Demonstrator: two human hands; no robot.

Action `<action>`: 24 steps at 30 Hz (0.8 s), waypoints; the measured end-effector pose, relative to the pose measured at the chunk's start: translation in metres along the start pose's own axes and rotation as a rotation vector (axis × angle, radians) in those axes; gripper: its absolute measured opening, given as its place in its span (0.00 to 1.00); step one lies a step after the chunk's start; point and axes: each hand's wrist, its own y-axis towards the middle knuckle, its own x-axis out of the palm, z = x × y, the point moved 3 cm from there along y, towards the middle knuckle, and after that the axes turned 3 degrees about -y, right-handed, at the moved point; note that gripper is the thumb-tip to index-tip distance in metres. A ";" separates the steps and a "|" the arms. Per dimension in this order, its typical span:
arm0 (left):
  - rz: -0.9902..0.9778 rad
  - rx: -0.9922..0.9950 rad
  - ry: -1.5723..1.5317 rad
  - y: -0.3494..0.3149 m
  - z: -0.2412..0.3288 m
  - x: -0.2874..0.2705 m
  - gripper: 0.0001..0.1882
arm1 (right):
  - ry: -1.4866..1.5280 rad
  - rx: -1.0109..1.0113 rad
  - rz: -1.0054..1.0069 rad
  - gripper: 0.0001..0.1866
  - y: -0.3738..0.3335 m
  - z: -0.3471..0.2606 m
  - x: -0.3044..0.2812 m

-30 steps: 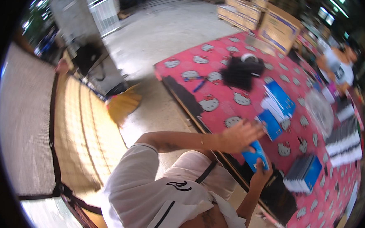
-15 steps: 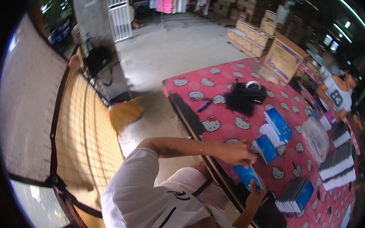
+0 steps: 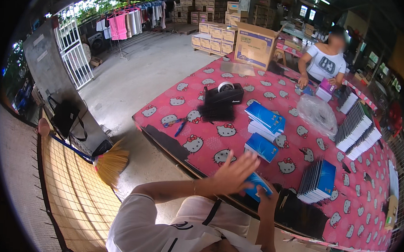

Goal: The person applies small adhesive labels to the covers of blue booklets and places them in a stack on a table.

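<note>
My right hand (image 3: 267,199) grips a small blue-covered notebook (image 3: 253,187) near the table's edge, thumb on its cover. Over that notebook's left end hovers my left hand (image 3: 238,172), fingers spread, slightly blurred; whether it touches the cover I cannot tell. Just beyond my hands lies a stack of blue notebooks (image 3: 261,147), with a taller, offset pile (image 3: 264,118) of blue covers and white pages behind it. To the right, a row of black-bound notebooks (image 3: 317,182) leans together, a blue cover facing out.
On the pink patterned tablecloth (image 3: 166,107) are a black tape dispenser (image 3: 224,96), black binding combs (image 3: 216,113), blue-handled tools (image 3: 180,127), a clear plastic bag (image 3: 317,114) and more bound notebooks (image 3: 357,132). A carton (image 3: 254,49) stands at the far edge. Across the table a co-worker (image 3: 324,61) handles a purple notebook.
My left hand has let go of the notebook and opened, fingers spreading above it. The right hand keeps its hold. The whole view has swung toward the right and tilted up.
</note>
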 end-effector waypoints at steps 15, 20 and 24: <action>0.027 0.287 -0.135 -0.027 0.044 0.021 0.47 | 0.086 0.056 -0.015 0.19 -0.006 -0.003 -0.014; -0.009 0.089 -0.032 0.028 0.019 0.006 0.48 | 0.031 0.023 -0.090 0.16 -0.004 0.005 -0.007; 0.005 0.193 -0.161 -0.007 0.039 0.032 0.46 | -0.048 -0.037 -0.053 0.15 0.005 0.007 -0.014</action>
